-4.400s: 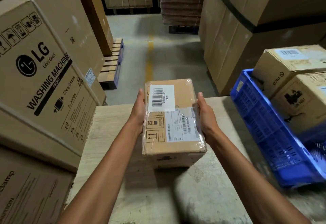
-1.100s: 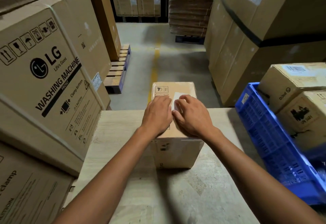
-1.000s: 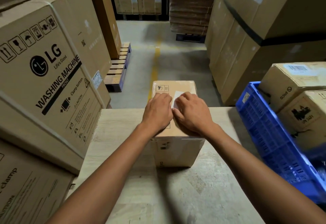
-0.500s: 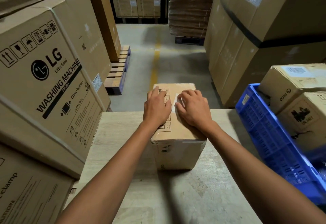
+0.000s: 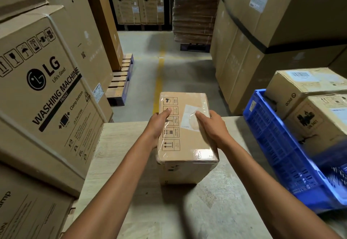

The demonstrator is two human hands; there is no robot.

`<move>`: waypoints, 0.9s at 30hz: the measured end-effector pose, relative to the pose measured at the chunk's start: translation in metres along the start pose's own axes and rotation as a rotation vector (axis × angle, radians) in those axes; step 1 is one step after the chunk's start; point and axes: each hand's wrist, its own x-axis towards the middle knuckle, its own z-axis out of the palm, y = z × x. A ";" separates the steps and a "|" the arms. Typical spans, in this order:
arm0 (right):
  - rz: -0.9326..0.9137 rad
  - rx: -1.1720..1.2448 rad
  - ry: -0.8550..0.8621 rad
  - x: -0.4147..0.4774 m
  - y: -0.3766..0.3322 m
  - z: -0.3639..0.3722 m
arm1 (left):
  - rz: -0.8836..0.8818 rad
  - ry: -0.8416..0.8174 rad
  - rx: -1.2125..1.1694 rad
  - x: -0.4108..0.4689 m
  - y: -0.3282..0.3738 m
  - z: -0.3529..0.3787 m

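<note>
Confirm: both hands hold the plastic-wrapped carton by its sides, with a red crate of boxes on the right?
Wrong on one point: the crate is blue, not red, as the head view shows. The rest stands: the left hand and right hand hold the plastic-wrapped carton by its sides, and the crate on the right holds boxes.

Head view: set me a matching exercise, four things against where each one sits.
Things:
1. wrapped box
2. blue crate
3. washing machine carton
4. pallet

Places:
A. at the right, holding two cartons
B. on the floor, left of the yellow line
C. gripped between left hand and right hand
D. stacked left of the table

Pairs: 1-C, 2-A, 3-D, 4-B.
</note>
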 end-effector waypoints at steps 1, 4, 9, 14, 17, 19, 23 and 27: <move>0.007 0.052 -0.034 0.001 0.002 -0.002 | 0.014 -0.014 -0.013 -0.002 0.001 0.001; 0.061 0.156 -0.177 0.001 0.009 -0.003 | 0.069 0.032 0.126 -0.007 0.010 0.003; 0.001 -0.133 0.025 -0.004 0.033 0.019 | 0.217 0.026 0.894 -0.024 0.003 0.019; 0.052 -0.181 0.223 -0.002 0.059 0.009 | 0.286 -0.141 1.201 -0.018 -0.046 0.008; 0.168 0.000 0.164 -0.003 0.068 0.004 | 0.352 -0.108 1.353 -0.014 -0.080 0.000; 0.205 0.077 0.089 -0.006 0.072 0.003 | 0.393 -0.087 1.394 -0.006 -0.094 -0.004; 0.226 0.027 -0.037 -0.019 0.089 0.016 | 0.374 -0.102 1.519 0.002 -0.105 -0.009; 0.034 -0.069 -0.070 -0.039 0.103 0.031 | 0.349 0.058 1.545 -0.006 -0.114 -0.039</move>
